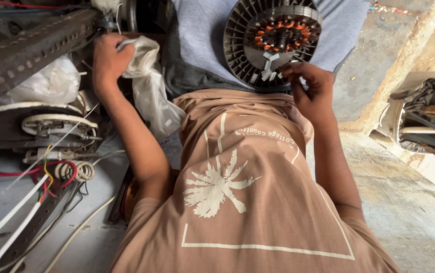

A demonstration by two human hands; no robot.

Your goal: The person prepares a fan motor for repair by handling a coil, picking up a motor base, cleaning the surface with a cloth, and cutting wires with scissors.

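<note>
1. Head view, looking straight down the person's own front: tan short-sleeved shirt with a pale palm-tree print (237, 202) fills the lower middle; grey trousers (202, 35) above it.
2. Left hand (107, 58) is raised toward the upper left, fingers closed around a bunch of crumpled white plastic bag (149, 83). The bag hangs down from the fist alongside the forearm, its lower end lying against the shirt's edge.
3. Right hand (306, 86) sits at the lower right rim of a round grey ribbed fan motor housing with orange copper windings (273, 40) showing at its centre. Fingertips are pinched narrow at the rim, beside some short white tabs (268, 68); whether they actually grip a tab or only touch the housing cannot be told.
4. The motor housing rests on the lap, over the grey trousers, face up toward the camera.
5. Left side: a dark perforated metal angle bar (25, 50) runs diagonally just above the left hand. Below it, a round fan stator with a white ring (50, 126), and a tangle of red, yellow and white wires (55, 174) on the grey floor.
6. Right side: worn concrete ledge (409, 202); a broken pale casing holding dark scrap (430, 116) sits well apart from the right hand.
</note>
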